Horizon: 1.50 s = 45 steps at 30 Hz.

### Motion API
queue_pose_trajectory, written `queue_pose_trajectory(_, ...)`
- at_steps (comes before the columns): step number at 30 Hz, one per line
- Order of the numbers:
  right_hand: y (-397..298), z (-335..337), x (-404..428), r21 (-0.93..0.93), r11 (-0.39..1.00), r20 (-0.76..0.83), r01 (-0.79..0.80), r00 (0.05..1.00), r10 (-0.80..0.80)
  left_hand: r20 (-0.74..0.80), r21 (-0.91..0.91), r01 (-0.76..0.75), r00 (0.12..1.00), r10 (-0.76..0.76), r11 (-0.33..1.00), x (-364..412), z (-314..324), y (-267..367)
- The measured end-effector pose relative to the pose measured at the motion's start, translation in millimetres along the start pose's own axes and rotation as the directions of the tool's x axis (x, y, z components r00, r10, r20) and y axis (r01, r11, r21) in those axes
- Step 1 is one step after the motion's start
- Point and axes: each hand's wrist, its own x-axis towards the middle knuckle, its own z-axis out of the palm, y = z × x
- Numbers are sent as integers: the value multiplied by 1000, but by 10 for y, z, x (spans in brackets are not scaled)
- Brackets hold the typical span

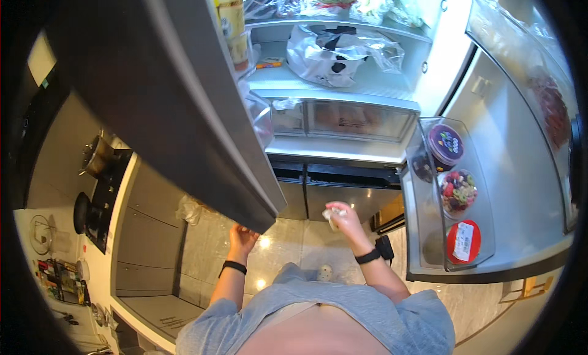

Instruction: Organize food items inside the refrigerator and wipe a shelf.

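My left hand point(244, 239) is at the lower edge of the dark left refrigerator door point(183, 125), its fingertips partly hidden behind that edge. My right hand point(342, 217) is closed around a crumpled whitish tissue or cloth point(334, 213), in front of the lower steel drawers point(340, 199). The refrigerator stands open on both sides. On its lower shelf lies a black-and-white plastic bag point(326, 56), beside a small orange item point(268, 65). Bagged food point(330, 1) fills the shelf above. A clear drawer point(358, 120) below is closed.
The right door's bin point(487, 226) holds several round tubs, one with a red lid point(464, 241). A counter at the left carries a stove point(108, 199) with a pot point(97, 156) and a black pan point(81, 212). A plastic bag point(188, 210) lies on the floor.
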Motion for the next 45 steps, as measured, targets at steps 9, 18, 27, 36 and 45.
queue_pose_trajectory(9,-1796,96,2104,215,842,-473,494,807,-353,39,29,-301,953,299,953,-528,-881,927)
queue_pose_trajectory(18,-2692,-184,2930,262,833,-572,487,774,-272,94,131,-659,752,653,740,-514,-1626,1675)
queue_pose_trajectory(27,-2667,-117,2945,488,829,-332,272,937,-112,-39,374,-829,434,900,416,110,-2549,2541)
queue_pose_trajectory(36,-2901,-257,2020,710,616,-183,340,935,-304,-589,184,-705,479,651,685,276,-3096,1820)
queue_pose_trajectory(45,-2283,-113,734,701,606,-3,377,850,-527,-31,463,157,987,-161,872,65,-461,473)
